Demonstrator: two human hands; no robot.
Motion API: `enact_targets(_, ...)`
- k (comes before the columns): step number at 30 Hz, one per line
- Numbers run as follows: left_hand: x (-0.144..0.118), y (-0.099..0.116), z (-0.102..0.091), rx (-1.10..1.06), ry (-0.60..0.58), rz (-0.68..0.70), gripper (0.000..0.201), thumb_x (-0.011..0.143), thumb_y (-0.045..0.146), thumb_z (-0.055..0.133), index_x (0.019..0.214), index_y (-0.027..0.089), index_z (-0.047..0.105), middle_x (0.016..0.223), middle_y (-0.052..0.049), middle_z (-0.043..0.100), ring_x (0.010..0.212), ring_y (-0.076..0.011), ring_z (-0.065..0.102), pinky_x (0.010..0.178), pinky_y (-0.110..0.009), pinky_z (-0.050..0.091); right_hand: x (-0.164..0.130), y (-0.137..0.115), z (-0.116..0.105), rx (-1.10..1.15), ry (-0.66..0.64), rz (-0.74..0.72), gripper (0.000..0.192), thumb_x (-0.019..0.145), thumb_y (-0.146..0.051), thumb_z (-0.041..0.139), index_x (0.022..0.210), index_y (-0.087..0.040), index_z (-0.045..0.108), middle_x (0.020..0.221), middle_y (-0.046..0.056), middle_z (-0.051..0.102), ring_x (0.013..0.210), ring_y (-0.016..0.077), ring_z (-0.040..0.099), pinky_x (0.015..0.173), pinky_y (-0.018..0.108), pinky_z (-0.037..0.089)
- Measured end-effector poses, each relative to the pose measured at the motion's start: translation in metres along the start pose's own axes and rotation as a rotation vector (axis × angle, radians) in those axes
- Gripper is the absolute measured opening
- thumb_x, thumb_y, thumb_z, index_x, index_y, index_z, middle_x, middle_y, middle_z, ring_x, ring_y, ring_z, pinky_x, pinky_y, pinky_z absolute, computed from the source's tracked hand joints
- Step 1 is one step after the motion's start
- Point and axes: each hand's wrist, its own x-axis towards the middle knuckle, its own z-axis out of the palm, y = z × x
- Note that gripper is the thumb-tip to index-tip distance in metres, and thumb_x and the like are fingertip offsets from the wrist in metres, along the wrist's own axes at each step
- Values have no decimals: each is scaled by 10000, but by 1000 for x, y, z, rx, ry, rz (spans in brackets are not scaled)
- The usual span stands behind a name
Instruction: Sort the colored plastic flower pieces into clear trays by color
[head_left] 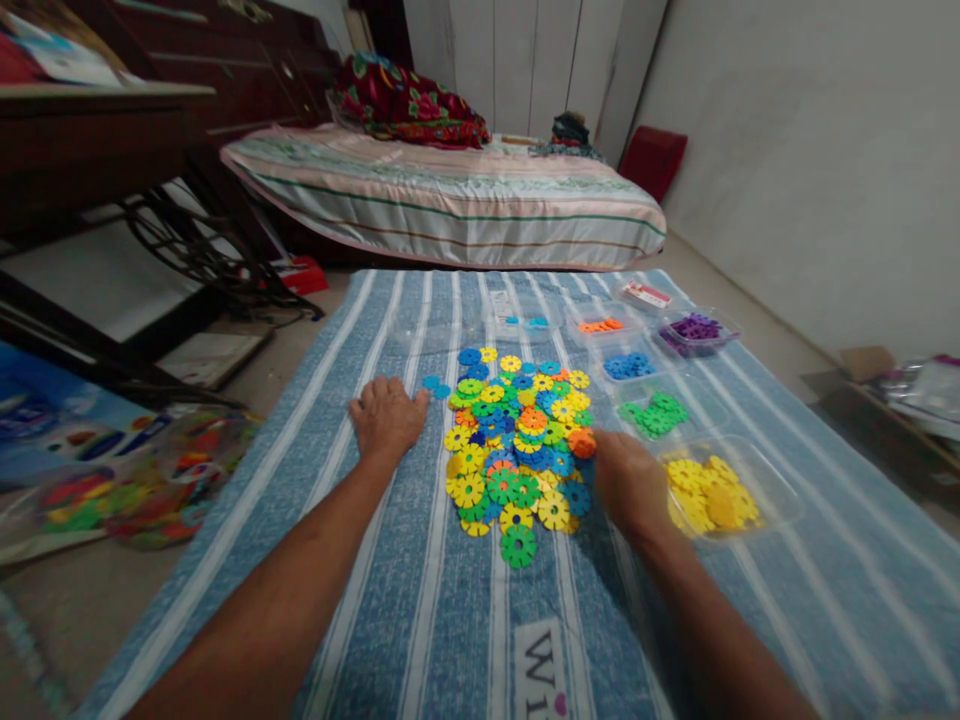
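Note:
A heap of flat notched plastic discs (517, 440) in yellow, green, blue and orange lies on the striped blue cloth (315, 520). Left of the heap, my left hand (388, 415) rests palm down on the cloth, fingers apart, close to a few light blue discs (435, 386). At the heap's right edge, my right hand (632, 482) is closed, with orange notched discs (582, 443) at its fingertips; how many it grips is unclear. Just right of that hand stands a clear box of yellow discs (709, 495).
Other clear boxes hold green discs (654, 415), blue discs (628, 367), purple discs (694, 332) and orange discs (601, 326). A box with a few light blue discs (526, 322) stands farther back. Beyond the table is a bed (450, 200); a sewing machine stand (195, 240) is left.

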Motion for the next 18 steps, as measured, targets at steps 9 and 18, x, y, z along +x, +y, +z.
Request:
enact_targets(9,0,-2,1,36,21,12,502,911,460,333,1139,96,593,1227,-205,594,1187,-342,482,936,-469,372,26,34,-32,19,409,30,258,933,-199,445,1067,-145,658,907,121,677,859,245,587,778,349,424)
enact_targets(18,0,-2,-1,44,21,10,491,915,458,330,1129,105,596,1214,-200,601,1190,-341,480,937,-461,366,-7,-2,7,158,90,-203,239,960,-170,433,868,-189,653,856,73,657,831,202,565,755,299,391)
